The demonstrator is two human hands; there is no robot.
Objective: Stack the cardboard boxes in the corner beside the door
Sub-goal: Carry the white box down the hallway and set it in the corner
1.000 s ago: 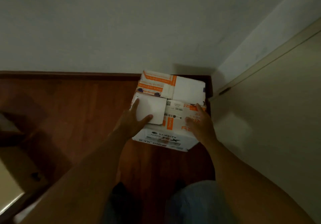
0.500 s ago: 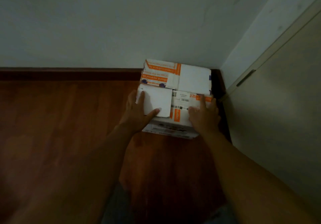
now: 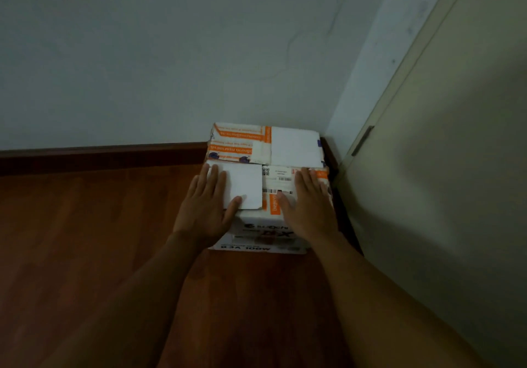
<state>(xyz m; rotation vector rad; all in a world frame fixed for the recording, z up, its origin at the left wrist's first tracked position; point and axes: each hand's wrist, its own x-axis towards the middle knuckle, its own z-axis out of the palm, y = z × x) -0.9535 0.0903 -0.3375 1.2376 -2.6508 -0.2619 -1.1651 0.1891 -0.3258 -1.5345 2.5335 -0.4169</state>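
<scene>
Now both flat: left hand [image 3: 206,207], right hand [image 3: 308,204] atop cardboard box [image 3: 293,150].

Light level: dim, muted colours throughout.
Brightest area: white top of the cardboard box [image 3: 293,146].
Shadows: dark along the skirting board [image 3: 99,158]; soft patch on the door [image 3: 456,196].
Sharpness: soft; box print partly unreadable.
Edges: wide-angle bending of the door frame.
Glare: faint sheen on the floor [image 3: 85,239].
</scene>
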